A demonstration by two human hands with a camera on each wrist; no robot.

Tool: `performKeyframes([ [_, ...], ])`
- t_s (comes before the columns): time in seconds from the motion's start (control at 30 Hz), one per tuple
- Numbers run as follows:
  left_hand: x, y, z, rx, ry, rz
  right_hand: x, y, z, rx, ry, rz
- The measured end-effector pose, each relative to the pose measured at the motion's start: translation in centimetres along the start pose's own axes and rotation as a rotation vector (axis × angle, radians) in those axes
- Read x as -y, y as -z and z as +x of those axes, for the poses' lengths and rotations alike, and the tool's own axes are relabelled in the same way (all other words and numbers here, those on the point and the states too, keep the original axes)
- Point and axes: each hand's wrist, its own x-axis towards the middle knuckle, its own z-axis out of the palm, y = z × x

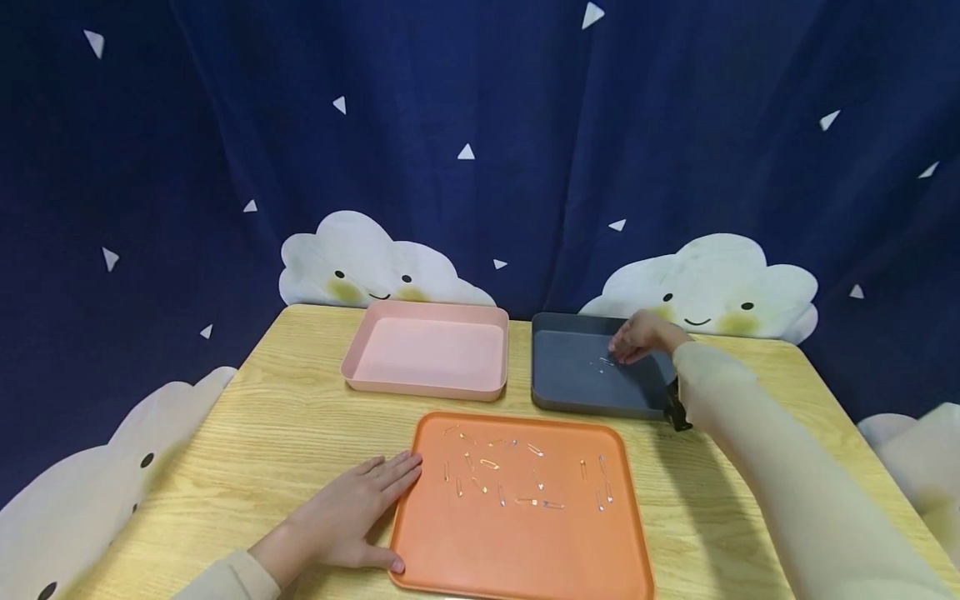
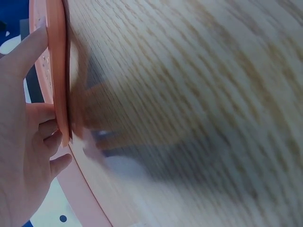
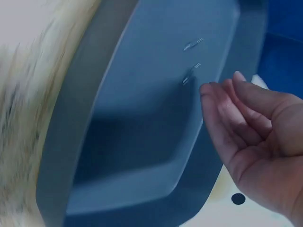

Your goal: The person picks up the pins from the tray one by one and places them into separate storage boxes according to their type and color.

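Note:
My left hand (image 1: 352,510) lies along the left rim of an orange tray (image 1: 480,550), fingers extended and touching its edge. Silver and gold safety pins (image 1: 490,464) are scattered over the upper half of that tray, with a small group apart at its right. Over the dark grey tray (image 1: 562,367) hovers my right hand (image 1: 641,336). In the right wrist view its fingers (image 3: 218,111) are loosely bent, the thumb stands apart, and no pin shows between them. Beneath the fingertips, a few silver safety pins (image 3: 191,74) lie on the grey tray's floor.
A pink tray (image 1: 431,354) with nothing visible in it stands at the back left, beside the grey one. All three trays sit on a wooden table (image 1: 292,400). Behind hangs a dark blue curtain (image 1: 405,167) with clouds and white triangles.

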Motion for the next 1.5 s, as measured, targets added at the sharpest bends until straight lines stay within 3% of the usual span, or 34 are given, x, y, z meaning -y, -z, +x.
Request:
performKeyframes([
  [0.27, -0.1, -0.1, -0.1, 0.007, 0.009, -0.009, 2.0, -2.3, -2.2, -0.004, 0.162, 0.064],
  [0.5, 0.0, -0.2, 0.1, 0.016, 0.001, -0.021, 3.1, -5.5, -5.2, 0.0, 0.243, 0.113],
  [0.77, 0.0, -0.2, 0.1, -0.001, 0.002, -0.027, 3.0, -8.6, -8.8, 0.008, 0.311, 0.126],
  [1.07, 0.0, -0.3, 0.0, -0.016, -0.002, -0.013, 1.1, -11.7, -11.3, -0.093, 0.286, -0.037],
  [1.27, -0.1, -0.2, 0.0, -0.021, -0.003, -0.012, -0.9, -12.7, -12.5, -0.192, 0.324, -0.198],
  [1.5, -0.2, -0.1, -0.2, -0.03, 0.0, -0.03, -1.7, -14.0, -12.6, -0.299, 0.362, -0.314],
])
